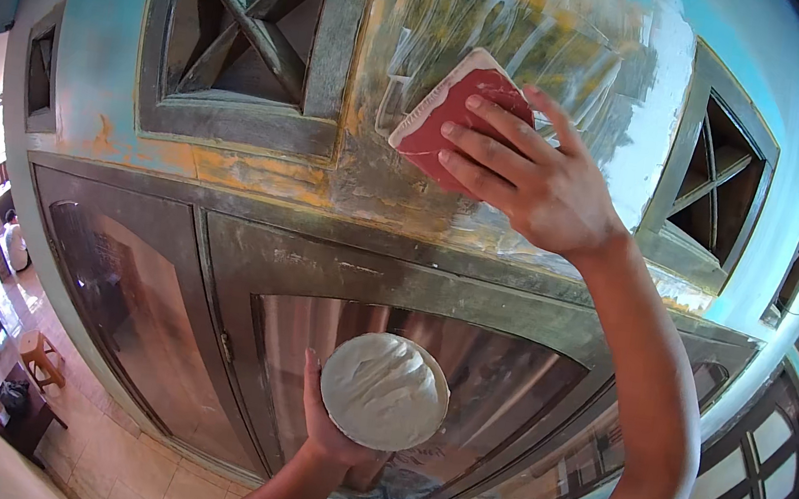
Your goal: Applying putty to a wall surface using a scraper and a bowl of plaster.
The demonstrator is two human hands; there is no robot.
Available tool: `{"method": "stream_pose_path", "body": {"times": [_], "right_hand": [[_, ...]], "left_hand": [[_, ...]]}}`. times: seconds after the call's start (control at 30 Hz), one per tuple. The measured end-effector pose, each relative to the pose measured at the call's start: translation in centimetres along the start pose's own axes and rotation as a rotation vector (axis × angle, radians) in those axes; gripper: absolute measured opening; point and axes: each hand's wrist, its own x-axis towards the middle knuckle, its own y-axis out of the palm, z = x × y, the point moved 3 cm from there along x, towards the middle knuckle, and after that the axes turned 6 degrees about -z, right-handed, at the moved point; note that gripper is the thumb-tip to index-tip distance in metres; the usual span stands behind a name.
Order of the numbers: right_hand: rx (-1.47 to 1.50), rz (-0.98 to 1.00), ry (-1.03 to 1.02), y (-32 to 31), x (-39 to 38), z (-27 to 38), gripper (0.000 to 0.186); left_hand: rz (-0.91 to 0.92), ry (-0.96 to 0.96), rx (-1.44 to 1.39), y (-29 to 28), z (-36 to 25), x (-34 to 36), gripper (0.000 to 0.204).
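My right hand point(550, 179) is raised to the wall, its fingers laid over the back of a flat red putty spreader point(441, 124). Whitish paste coats the spreader's upper left edge, which lies against or very close to the wall patch point(511, 17). That patch is streaked with white over yellow-brown and grey. Lower down, my left hand point(336, 423) holds a round tub of putty point(385, 391) from its left side and beneath. Creamy white putty with ridges and hollows fills it almost to the rim; most of my left fingers are hidden under it.
Wooden vent frames with crossed bars flank the patch, one on the left point(247, 28) and one on the right point(716, 180). Below runs a dark wooden frame with glass panes point(137, 286). A small wooden stool point(42, 359) stands on the tiled floor at far left, and a person point(15, 242) is beyond.
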Motion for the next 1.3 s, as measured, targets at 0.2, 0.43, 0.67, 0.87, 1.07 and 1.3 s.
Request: {"method": "stream_pose_path", "body": {"times": [0.2, 0.43, 0.67, 0.87, 1.07, 1.3], "right_hand": [[-0.144, 0.121, 0.071, -0.1, -1.5, -1.1, 0.055], [-0.214, 0.226, 0.061, -1.3, -3.6, -1.6, 0.058], [-0.196, 0.246, 0.095, -1.9, -5.5, -1.4, 0.056], [-0.199, 0.269, 0.097, -2.3, -7.1, -1.5, 0.058], [-0.193, 0.294, 0.111, -2.9, -8.8, -1.7, 0.060], [-0.184, 0.295, 0.153, -3.4, -10.1, -1.7, 0.056]], "left_hand": [[-0.028, 0.057, 0.030, -0.1, -0.3, 0.3, 0.096], [-0.039, 0.100, 0.047, 0.0, -0.4, 0.6, 0.093], [-0.126, 0.124, 0.129, 0.3, -0.2, 0.9, 0.093], [-0.109, 0.077, 0.178, 1.0, 0.7, 0.8, 0.094], [-0.108, 0.064, 0.134, 0.6, 0.8, 1.0, 0.095], [-0.177, 0.063, 0.113, 0.1, 0.9, 0.9, 0.094]]}}
